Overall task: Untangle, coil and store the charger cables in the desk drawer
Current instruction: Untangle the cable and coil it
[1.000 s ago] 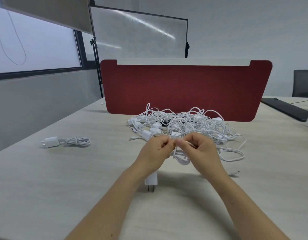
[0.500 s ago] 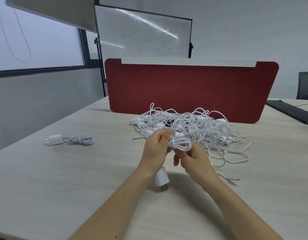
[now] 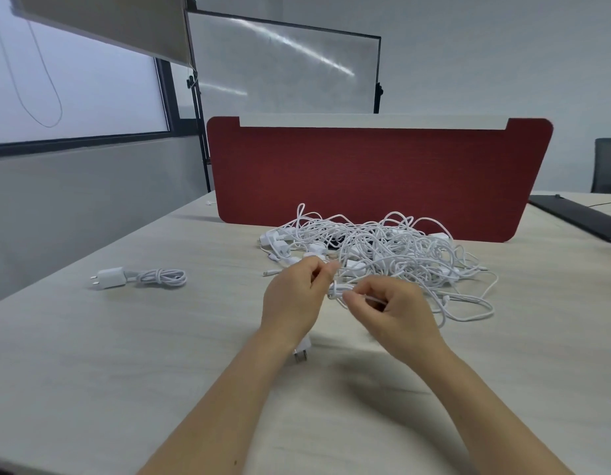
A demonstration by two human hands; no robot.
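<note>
Your left hand [image 3: 293,299] curls round a small coil of charger cable [image 3: 341,290], its plug adapter [image 3: 302,349] dangling under the wrist. Your right hand [image 3: 396,313] pinches the loose run, probably to wrap it. The tangled pile [image 3: 383,248] lies just beyond both hands, and one coiled charger [image 3: 142,277] sits well left. The surface [image 3: 125,371] nearer you gives working room. No drawer in view.

Pinching a white cable [image 3: 335,291] in left hand [image 3: 293,299] and right hand [image 3: 396,313] above the tabletop [image 3: 125,354], tangled pile [image 3: 400,248] just behind, coiled charger [image 3: 142,277] apart.

Soft even daylight, glare streaks on the whiteboard [image 3: 283,63], faint shadows, slight blur, wide-angle bending at edges.
</note>
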